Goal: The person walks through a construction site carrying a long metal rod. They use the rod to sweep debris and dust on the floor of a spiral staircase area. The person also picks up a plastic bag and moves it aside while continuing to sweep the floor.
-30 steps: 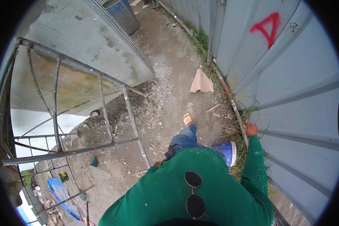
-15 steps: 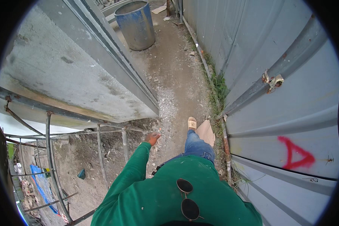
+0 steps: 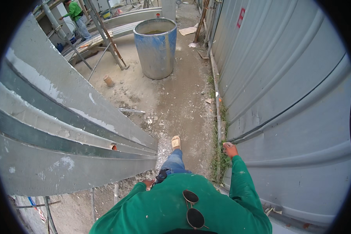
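Fence panels of grey corrugated metal [image 3: 284,97] run down one side of a narrow dirt passage, and everything here sits in relation to them. The right hand [image 3: 230,149] is pressed to the fence at its lower ridge, arm stretched out in a green sleeve; it looks like a steadying touch for balance while walking, since one sandalled foot [image 3: 176,142] is stepped forward on the ground just beside the fence's foot. Its fingers seem curled together against the metal, though the hand is small in the view and I cannot tell whether they grip an edge or only rest there.

The left hand [image 3: 147,182] hangs low on the far side of the body from the fence, close to the hip and near the end of a long grey concrete slab [image 3: 66,128] that faces the fence across the passage. It is mostly hidden behind the chest, so whether its fingers are apart or closed cannot be told.

A pair of sunglasses [image 3: 193,208] hangs from the shirt collar.

Further along the fence stands a large blue-grey drum [image 3: 156,48], upright and lidless, with murky liquid inside, as far as the view shows. Beyond it, well away from the fence, another person in green [image 3: 77,15] works by scaffolding poles [image 3: 105,35].
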{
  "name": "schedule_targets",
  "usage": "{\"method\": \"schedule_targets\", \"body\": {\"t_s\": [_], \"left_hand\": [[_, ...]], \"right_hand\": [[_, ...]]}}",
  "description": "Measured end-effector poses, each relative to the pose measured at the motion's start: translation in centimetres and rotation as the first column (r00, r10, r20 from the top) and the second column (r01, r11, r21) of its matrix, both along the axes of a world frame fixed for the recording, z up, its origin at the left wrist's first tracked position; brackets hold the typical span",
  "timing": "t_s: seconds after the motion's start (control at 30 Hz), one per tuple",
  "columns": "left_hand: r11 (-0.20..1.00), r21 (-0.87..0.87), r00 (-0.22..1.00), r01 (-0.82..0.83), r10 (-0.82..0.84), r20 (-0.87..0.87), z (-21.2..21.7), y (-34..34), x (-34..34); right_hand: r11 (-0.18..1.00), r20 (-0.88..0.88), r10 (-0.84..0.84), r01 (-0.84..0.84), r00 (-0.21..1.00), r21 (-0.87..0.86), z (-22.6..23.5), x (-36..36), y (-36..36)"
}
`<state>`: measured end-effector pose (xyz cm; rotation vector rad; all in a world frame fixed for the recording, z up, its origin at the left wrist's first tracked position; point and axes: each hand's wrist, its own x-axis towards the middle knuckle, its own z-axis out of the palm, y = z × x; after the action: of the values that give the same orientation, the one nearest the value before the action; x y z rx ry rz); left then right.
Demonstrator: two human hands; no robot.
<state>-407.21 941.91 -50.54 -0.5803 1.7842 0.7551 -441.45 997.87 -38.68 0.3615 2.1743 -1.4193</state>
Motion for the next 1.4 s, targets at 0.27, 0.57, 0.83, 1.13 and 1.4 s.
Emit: {"method": "schedule_targets", "body": {"t_s": [0.27, 0.57, 0.83, 1.13, 1.4], "left_hand": [[0.659, 0.141, 0.661, -0.738, 0.749, -0.042, -3.6, -3.3, -28.7], [0.93, -0.045, 0.883, -0.364, 0.328, -0.337, 9.5, -9.0, -63.4], [0.86, -0.253, 0.896, -0.442, 0.412, -0.165, 2.0, -9.4, -82.8], [0.817, -0.116, 0.825, -0.565, 0.564, -0.042, 0.4, -7.8, -111.7], [0.93, 0.018, 0.856, -0.368, 0.346, -0.384, -5.1, -14.3, -146.6]], "right_hand": [[0.922, 0.629, 0.235, -0.375, 0.741, 0.097, -2.2, -15.7, -6.3], [0.98, 0.599, -0.054, -0.071, 0.799, 0.184, -6.9, -33.3, -6.1], [0.992, 0.596, -0.125, 0.107, 0.793, 0.066, -9.6, -63.7, -9.3], [0.993, 0.251, 0.114, -0.121, 0.961, 0.012, -10.0, -104.2, -12.5], [0.967, 0.687, 0.024, -0.191, 0.726, 0.168, -7.3, -121.8, -19.8]]}}
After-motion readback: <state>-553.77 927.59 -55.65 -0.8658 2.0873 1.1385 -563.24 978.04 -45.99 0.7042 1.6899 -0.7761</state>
